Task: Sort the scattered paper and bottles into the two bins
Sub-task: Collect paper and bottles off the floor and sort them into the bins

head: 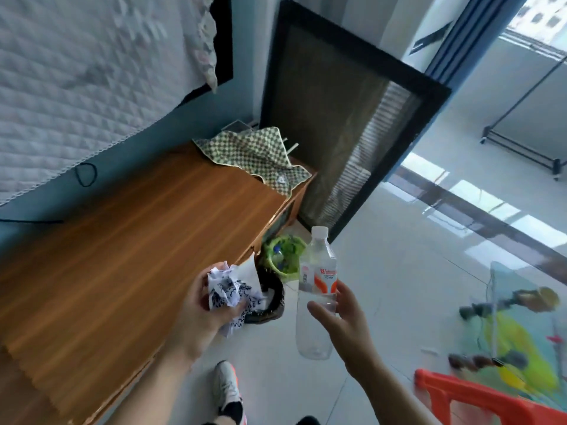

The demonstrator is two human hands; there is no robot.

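Observation:
My left hand [201, 308] is closed around a crumpled white paper with dark print [228, 291], held over the corner of the wooden table [122, 256]. My right hand [343, 317] grips a clear plastic bottle with a white cap and an orange-and-white label [316, 289], upright over the floor. Just beyond my left hand a black bin [273, 305] stands on the floor, with white paper showing in it. Behind it sits a green bin [283, 256] holding blue-capped bottles.
A green checked cloth [257, 154] lies at the table's far end. A black-framed panel [352, 124] leans against the wall. An orange plastic chair [478, 400] and a colourful mat with dumbbells [521, 326] are on the right. My shoe [227, 388] is on the tiled floor.

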